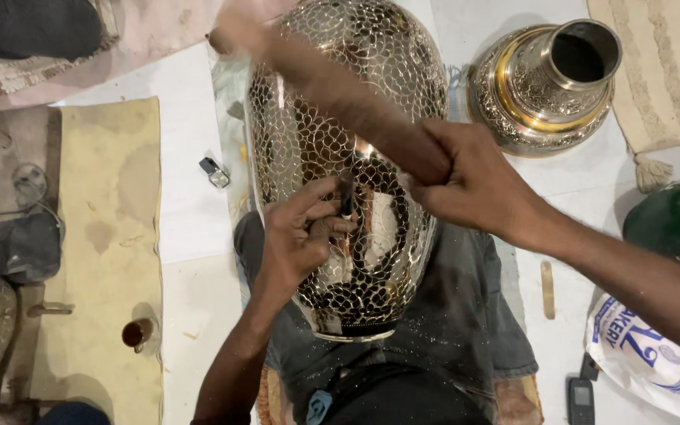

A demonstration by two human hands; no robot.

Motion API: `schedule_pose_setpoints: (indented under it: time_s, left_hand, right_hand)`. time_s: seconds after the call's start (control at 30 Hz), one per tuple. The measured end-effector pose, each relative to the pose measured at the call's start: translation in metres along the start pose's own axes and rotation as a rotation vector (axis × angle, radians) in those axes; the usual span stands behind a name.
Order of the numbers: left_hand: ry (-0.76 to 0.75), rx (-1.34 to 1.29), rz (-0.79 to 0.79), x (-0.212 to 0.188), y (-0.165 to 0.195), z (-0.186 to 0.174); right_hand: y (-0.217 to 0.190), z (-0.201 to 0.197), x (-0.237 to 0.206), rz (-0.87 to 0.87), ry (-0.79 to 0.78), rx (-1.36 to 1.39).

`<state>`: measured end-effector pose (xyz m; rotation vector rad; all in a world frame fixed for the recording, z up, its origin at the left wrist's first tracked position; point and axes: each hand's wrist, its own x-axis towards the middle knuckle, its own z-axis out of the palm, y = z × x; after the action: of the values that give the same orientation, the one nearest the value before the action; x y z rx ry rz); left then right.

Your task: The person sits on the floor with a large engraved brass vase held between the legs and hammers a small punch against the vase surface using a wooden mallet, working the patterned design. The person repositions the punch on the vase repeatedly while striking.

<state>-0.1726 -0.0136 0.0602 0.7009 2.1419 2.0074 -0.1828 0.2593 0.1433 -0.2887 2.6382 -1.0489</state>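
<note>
A large shiny metal vase (332, 118) with a scale-like engraved pattern lies on its side across my lap. My left hand (301, 236) pinches a small dark chisel (347, 201) upright against the vase's wall. A wooden mallet (332, 86) is gripped by my right hand (478, 185); its long handle stretches up to the left and is blurred with motion above the vase.
A second ornate silver and gold vase (548, 83) stands at the upper right. A green round object (674, 216) and a printed white bag (643, 354) lie at the right. A yellow cloth (108, 205), a small brown cup (137, 333) and a small bottle (215, 171) sit left. A phone (581, 400) lies near the bottom.
</note>
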Motion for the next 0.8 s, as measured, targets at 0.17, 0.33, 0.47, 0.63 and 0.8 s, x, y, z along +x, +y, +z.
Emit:
schedule_pose_setpoints:
  time_s: [0.17, 0.33, 0.47, 0.63, 0.8]
  left_hand:
    - [-0.050, 0.066, 0.055, 0.004, -0.001, -0.002]
    - [-0.087, 0.134, -0.065, 0.007, 0.002, -0.008]
    - [-0.114, 0.119, -0.021, 0.010, -0.002, -0.006]
    - [-0.155, 0.079, -0.029, 0.012, -0.010, -0.011]
    - [-0.213, -0.045, -0.016, 0.012, -0.011, -0.018]
  right_hand:
    - [-0.009, -0.003, -0.003, -0.010, -0.007, 0.219]
    - [-0.019, -0.007, -0.007, 0.016, 0.007, 0.033]
    - [-0.013, -0.004, -0.010, 0.070, -0.042, -0.110]
    - [-0.001, 0.005, -0.013, -0.021, 0.062, 0.003]
    - [-0.005, 0.009, -0.019, -0.026, 0.077, 0.027]
